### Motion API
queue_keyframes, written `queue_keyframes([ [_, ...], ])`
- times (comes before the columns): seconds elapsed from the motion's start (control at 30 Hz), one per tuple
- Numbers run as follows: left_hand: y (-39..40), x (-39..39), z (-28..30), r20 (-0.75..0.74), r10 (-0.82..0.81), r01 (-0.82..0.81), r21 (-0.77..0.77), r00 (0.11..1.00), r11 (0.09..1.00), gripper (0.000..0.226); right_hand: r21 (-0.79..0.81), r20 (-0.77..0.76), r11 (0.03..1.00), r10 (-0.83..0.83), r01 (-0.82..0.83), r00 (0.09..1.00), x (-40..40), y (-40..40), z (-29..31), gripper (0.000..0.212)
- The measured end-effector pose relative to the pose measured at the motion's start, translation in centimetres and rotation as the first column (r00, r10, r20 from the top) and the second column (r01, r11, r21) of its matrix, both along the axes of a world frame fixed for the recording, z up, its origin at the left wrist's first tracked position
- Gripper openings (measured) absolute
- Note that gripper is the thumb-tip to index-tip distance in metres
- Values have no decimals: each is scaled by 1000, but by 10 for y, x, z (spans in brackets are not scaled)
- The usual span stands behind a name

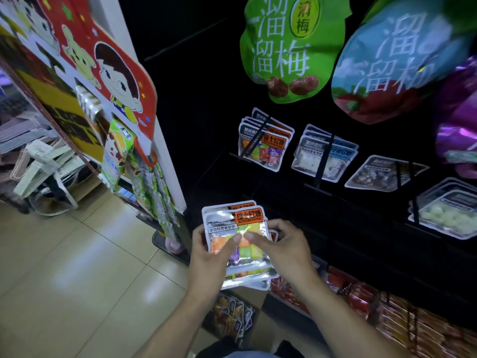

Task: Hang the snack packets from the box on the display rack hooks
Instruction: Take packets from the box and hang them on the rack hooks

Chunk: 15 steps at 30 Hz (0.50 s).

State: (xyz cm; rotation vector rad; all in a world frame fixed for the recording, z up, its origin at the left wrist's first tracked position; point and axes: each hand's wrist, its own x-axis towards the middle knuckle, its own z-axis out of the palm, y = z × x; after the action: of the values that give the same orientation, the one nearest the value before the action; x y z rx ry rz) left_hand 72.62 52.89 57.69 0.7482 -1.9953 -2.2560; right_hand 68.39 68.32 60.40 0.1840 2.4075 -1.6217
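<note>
packets you're holding (236,236): glossy plastic film, clear window, silvery edges catching glare
hung packets on the rack (263,143): same shiny film
rack hooks (321,161): thin black bars, look like matt metal
green bag up top (289,47): smooth plastic, slight sheen
purple bag (459,140): crinkly metallic foil
floor under you (64,267): smooth glazed tile, reflective
red cartoon sign (103,60): looks like printed card

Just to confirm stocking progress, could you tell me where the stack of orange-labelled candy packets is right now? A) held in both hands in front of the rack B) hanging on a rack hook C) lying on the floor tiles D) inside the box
A: the left hand and right hand both grip the stack of packets, short of the hooks.
</note>
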Motion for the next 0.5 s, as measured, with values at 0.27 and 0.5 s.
queue_keyframes([
  [0.27, -10, 5, -8, 42, 39, -38, -4, 998, 999, 49, -228, 23, 944, -241, 240, 970, -17, 18, -5, 13],
  [0.5, -24, 21, -25, 122, 93, -83, -81, 988, 993, 40, -295, -110, 951, -129, 92, 985, -54, -4, 29, 12],
])
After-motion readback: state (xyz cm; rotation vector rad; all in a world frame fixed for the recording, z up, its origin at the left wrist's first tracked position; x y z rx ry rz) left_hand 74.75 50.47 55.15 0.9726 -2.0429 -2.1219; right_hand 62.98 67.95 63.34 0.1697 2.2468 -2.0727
